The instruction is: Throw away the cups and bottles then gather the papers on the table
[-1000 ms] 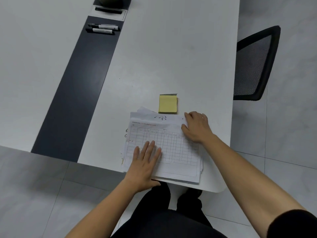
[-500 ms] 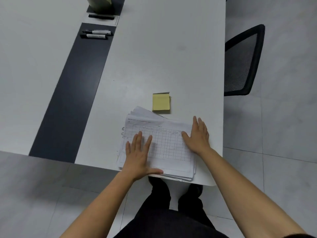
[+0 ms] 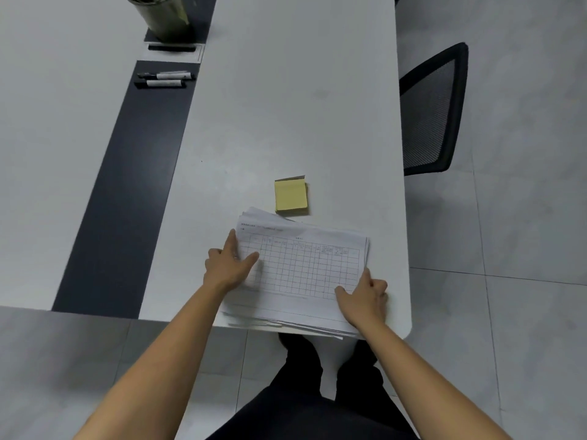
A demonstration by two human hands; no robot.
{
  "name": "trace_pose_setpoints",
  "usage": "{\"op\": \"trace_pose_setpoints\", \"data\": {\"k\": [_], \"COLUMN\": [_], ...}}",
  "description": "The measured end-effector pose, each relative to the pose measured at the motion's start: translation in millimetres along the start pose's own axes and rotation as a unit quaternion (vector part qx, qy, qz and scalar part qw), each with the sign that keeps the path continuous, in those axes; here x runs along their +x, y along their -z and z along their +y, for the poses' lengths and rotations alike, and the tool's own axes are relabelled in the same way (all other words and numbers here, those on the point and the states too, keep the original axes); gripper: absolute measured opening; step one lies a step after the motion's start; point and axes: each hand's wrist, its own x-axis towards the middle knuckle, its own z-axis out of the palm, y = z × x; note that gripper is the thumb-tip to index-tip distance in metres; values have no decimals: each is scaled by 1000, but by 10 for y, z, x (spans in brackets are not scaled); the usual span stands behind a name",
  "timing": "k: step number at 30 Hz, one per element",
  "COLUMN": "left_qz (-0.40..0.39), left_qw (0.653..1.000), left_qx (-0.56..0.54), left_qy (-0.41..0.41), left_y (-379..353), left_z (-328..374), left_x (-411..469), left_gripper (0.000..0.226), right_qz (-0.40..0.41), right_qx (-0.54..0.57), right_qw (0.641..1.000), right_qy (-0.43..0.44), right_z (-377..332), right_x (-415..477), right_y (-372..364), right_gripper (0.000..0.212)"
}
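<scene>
A stack of white papers (image 3: 305, 265), the top sheet printed with a grid table, lies at the near edge of the white table (image 3: 286, 106) and overhangs it slightly. My left hand (image 3: 228, 265) presses against the stack's left side, thumb and forefinger spread over the top sheet. My right hand (image 3: 365, 296) grips the stack's lower right corner, thumb on top and fingers curled at the edge. No cups or bottles are in sight.
A yellow sticky-note pad (image 3: 291, 196) lies just beyond the papers. Two markers (image 3: 165, 79) rest on the table's dark centre strip (image 3: 127, 201). A dark green pot (image 3: 162, 15) stands at the far end. A black mesh chair (image 3: 428, 112) is at the right.
Both hands went from lying flat on top of the papers to the stack's sides: the left slid to the left edge, the right dropped to the lower right corner and curled.
</scene>
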Motion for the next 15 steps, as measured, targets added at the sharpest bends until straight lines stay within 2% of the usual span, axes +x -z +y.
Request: {"op": "trace_pose_setpoints", "data": {"k": [4, 7, 11, 15], "left_qz": [28, 40, 34, 48], "left_qw": [997, 996, 997, 997], "left_qx": [-71, -66, -71, -62], "left_qy": [23, 35, -13, -19], "left_y": [-59, -184, -217, -160], "left_z": [-51, -101, -148, -224], "left_x": [-102, -258, -404, -538], "left_gripper": [103, 91, 90, 90], "right_qz": [-6, -20, -59, -100], "right_qx": [-28, -47, -60, -23], "right_qw": [1000, 999, 995, 991], "right_qy": [-12, 2, 45, 88], "right_z": [-27, -75, -30, -45], "right_x": [5, -11, -14, -51], "right_y": [42, 32, 133, 485], "right_gripper": [87, 90, 92, 79]}}
